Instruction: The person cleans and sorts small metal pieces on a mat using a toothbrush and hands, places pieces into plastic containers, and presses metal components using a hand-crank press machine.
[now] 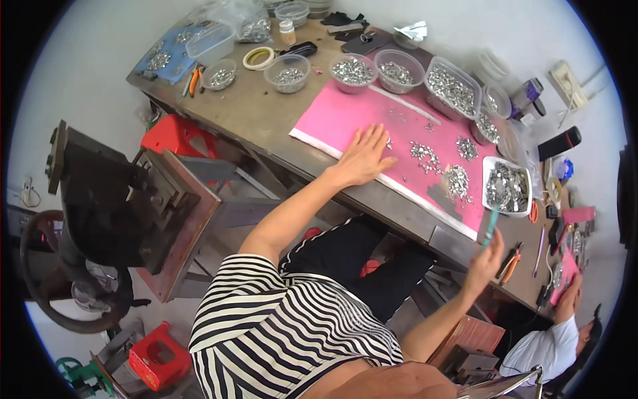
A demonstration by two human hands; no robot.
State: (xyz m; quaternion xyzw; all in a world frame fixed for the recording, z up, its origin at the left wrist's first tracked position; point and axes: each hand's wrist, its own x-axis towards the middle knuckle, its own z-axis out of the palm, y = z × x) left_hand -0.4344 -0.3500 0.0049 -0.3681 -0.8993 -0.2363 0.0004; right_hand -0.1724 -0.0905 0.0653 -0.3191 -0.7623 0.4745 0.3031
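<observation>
My left hand (362, 158) lies flat on the pink mat (332, 120) near its front edge, fingers spread, with a few tiny metal bits by the fingertips. In my right hand (486, 261), at the right of the bench front, is a pair of slim teal tweezers (492, 225), slightly blurred. Their tip reaches up to the near rim of a white square tray (488, 174) full of flat shiny metal pieces (508, 186). Small loose piles of silvery parts (425, 156) are spread over the mat, with a larger pile (457, 183) close to the tray.
Clear plastic tubs (353, 72) of small metal parts line the mat's far edge. Tape rolls (258, 58) and orange-handled pliers (194, 81) are at left; more pliers (510, 264) lie right. A press machine (106, 199) stands left. A co-worker (541, 349) works at far right.
</observation>
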